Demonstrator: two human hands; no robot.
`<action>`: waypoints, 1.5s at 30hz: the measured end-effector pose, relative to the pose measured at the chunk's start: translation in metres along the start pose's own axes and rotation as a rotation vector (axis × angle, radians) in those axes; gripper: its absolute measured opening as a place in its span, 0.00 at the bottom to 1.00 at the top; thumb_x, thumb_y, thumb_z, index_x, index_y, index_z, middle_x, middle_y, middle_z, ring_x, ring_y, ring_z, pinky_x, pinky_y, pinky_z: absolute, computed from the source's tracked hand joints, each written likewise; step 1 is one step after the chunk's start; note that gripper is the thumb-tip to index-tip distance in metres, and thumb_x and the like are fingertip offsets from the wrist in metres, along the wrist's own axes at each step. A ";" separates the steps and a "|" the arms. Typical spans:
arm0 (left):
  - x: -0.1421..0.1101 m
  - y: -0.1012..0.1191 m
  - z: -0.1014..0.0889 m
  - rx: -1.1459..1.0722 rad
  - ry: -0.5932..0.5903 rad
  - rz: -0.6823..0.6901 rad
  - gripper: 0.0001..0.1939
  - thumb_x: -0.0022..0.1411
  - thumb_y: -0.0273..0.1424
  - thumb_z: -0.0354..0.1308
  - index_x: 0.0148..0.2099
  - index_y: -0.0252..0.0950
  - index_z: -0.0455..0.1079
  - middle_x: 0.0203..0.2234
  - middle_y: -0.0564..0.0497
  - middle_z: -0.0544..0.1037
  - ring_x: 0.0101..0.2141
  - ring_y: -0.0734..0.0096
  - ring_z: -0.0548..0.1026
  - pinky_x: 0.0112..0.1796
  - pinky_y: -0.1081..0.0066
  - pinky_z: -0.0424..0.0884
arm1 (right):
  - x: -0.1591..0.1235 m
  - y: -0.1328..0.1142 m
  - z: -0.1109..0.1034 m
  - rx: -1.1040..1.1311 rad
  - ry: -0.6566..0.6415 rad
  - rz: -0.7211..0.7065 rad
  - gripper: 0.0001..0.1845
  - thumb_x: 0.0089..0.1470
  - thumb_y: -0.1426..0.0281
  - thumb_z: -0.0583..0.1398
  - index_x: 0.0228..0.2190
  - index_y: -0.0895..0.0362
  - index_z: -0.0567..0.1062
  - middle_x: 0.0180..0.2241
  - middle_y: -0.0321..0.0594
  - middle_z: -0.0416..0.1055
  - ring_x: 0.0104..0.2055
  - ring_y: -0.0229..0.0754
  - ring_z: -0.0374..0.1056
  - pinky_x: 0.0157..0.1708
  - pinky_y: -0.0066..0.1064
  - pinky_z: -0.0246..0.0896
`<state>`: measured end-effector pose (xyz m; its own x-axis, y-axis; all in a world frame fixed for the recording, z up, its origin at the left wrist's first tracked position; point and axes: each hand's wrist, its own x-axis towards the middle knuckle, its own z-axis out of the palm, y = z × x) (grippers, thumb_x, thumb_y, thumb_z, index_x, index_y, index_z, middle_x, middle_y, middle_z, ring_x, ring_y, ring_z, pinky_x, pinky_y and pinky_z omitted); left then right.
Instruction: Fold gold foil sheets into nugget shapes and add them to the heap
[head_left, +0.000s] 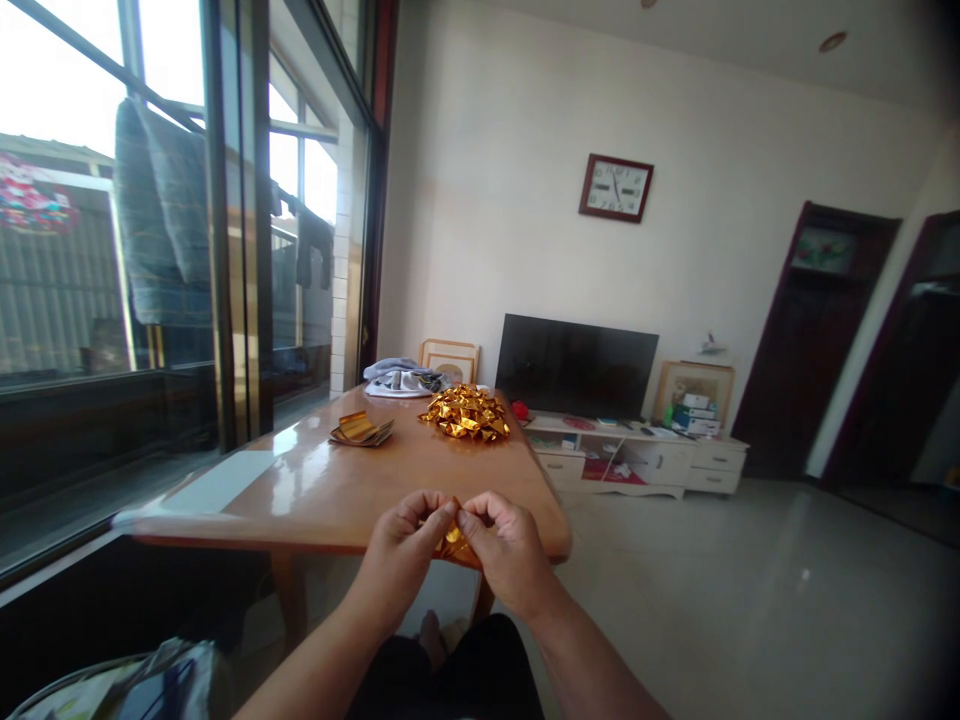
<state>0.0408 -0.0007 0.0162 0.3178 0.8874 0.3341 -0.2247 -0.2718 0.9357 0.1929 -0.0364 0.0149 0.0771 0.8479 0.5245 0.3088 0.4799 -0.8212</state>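
**Gold foil piece (454,546) in two-hand pinch at near edge of surface**

The left hand (401,548) and right hand (506,550) each form a closed grip, thumb and fingers pressed onto the piece. It sits between them, just above the near edge of the wooden surface (300,490).

Handling: the foil is light, thin and easily creased, and its smooth faces may slip. Take hold at the folded edges, using light pressure.

Surroundings: a loose pile of folded gold foil (465,412) lies toward the far end of the surface. A stack of foil sheets (358,428) lies to its left. Crumpled grey cloth (401,378) occupies the far corner. Nothing stands between the hands and the pile.
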 end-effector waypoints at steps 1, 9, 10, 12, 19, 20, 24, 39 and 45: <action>0.000 -0.001 0.000 0.012 0.000 0.005 0.18 0.59 0.46 0.64 0.34 0.34 0.72 0.25 0.53 0.73 0.26 0.73 0.68 0.29 0.74 0.63 | 0.000 0.000 0.000 0.000 -0.003 0.003 0.17 0.60 0.56 0.61 0.30 0.58 0.76 0.25 0.35 0.69 0.28 0.37 0.62 0.28 0.27 0.58; 0.001 -0.007 0.002 0.114 -0.017 0.100 0.18 0.65 0.45 0.59 0.31 0.36 0.66 0.21 0.56 0.67 0.23 0.75 0.64 0.26 0.75 0.60 | -0.002 0.002 0.000 0.048 -0.045 0.044 0.18 0.59 0.54 0.62 0.29 0.57 0.75 0.26 0.36 0.72 0.29 0.38 0.65 0.30 0.28 0.61; 0.001 -0.007 0.001 0.131 -0.017 0.111 0.18 0.65 0.45 0.59 0.31 0.36 0.66 0.20 0.56 0.68 0.23 0.75 0.64 0.26 0.75 0.60 | -0.002 0.001 0.000 0.047 -0.047 0.048 0.19 0.59 0.54 0.62 0.29 0.57 0.75 0.26 0.36 0.71 0.29 0.38 0.64 0.29 0.27 0.61; 0.001 -0.009 0.000 0.155 -0.012 0.127 0.18 0.65 0.45 0.59 0.31 0.36 0.66 0.20 0.56 0.68 0.23 0.75 0.64 0.25 0.75 0.60 | -0.003 -0.002 0.001 0.056 -0.061 0.058 0.19 0.58 0.54 0.63 0.29 0.57 0.75 0.26 0.36 0.71 0.28 0.38 0.63 0.29 0.27 0.60; 0.000 -0.004 -0.001 0.118 -0.018 0.086 0.19 0.66 0.45 0.57 0.30 0.36 0.65 0.21 0.56 0.67 0.24 0.74 0.64 0.27 0.74 0.61 | 0.000 0.004 0.001 0.128 -0.077 0.113 0.20 0.56 0.53 0.64 0.29 0.57 0.74 0.24 0.35 0.70 0.27 0.37 0.62 0.27 0.27 0.59; -0.001 -0.002 -0.001 0.116 -0.012 0.075 0.18 0.66 0.44 0.57 0.29 0.36 0.66 0.22 0.55 0.67 0.26 0.73 0.65 0.29 0.73 0.62 | 0.000 0.006 0.001 0.145 -0.078 0.125 0.19 0.56 0.53 0.64 0.29 0.57 0.75 0.24 0.35 0.69 0.26 0.36 0.61 0.26 0.27 0.58; -0.001 0.003 -0.002 0.129 0.022 0.063 0.18 0.68 0.41 0.54 0.28 0.36 0.66 0.24 0.54 0.68 0.30 0.71 0.67 0.33 0.72 0.64 | 0.000 0.012 0.001 0.167 -0.077 0.143 0.19 0.55 0.53 0.65 0.30 0.57 0.75 0.25 0.35 0.70 0.26 0.36 0.61 0.27 0.27 0.59; 0.004 -0.011 -0.005 -0.028 0.076 0.059 0.15 0.65 0.41 0.60 0.33 0.36 0.66 0.24 0.56 0.68 0.27 0.75 0.64 0.30 0.75 0.62 | 0.001 0.010 0.000 0.076 -0.107 0.129 0.19 0.59 0.55 0.62 0.31 0.59 0.77 0.26 0.34 0.69 0.28 0.36 0.60 0.30 0.27 0.58; 0.007 -0.017 -0.009 -0.147 0.108 0.045 0.15 0.65 0.41 0.61 0.33 0.36 0.67 0.23 0.56 0.69 0.26 0.76 0.63 0.29 0.75 0.61 | 0.000 0.006 -0.003 0.025 -0.110 0.104 0.16 0.60 0.58 0.61 0.31 0.59 0.77 0.25 0.33 0.68 0.28 0.36 0.60 0.29 0.26 0.56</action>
<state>0.0384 0.0135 0.0012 0.2050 0.9125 0.3540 -0.3713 -0.2621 0.8907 0.1976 -0.0344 0.0105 0.0025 0.9123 0.4095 0.2808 0.3924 -0.8759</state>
